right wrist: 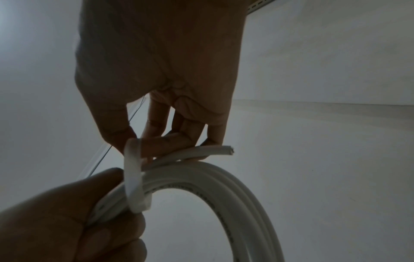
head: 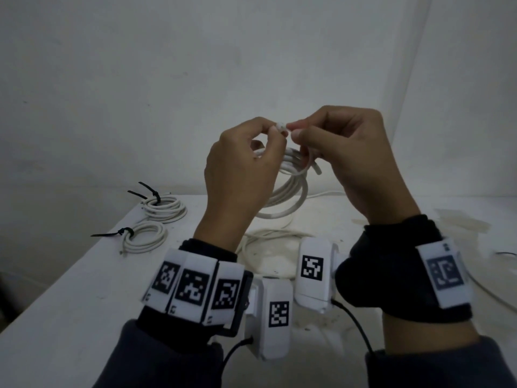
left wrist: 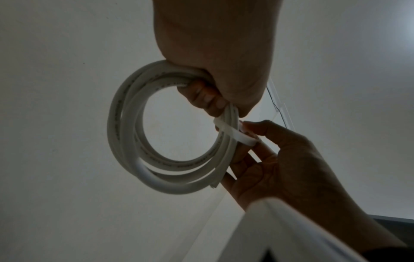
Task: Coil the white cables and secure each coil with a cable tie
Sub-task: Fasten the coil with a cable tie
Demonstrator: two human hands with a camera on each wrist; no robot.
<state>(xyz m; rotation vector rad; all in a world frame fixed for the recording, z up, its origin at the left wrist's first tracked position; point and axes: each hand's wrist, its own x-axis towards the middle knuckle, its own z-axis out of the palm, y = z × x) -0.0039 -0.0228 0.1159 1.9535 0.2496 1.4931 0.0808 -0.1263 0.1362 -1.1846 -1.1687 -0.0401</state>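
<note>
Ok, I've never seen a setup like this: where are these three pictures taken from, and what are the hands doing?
No machine here: a person works with bare hands. The wide picture comes from a camera on the head; the other two from cameras on each wrist, looking along the hand. The patterned blocks sit on the wrist bands. The left hand grips a coil of white cable above the table. The right hand pinches a white tie looped round its strands. On the table lie two more coils, each bound with a black tie, and some loose white cable.
</note>
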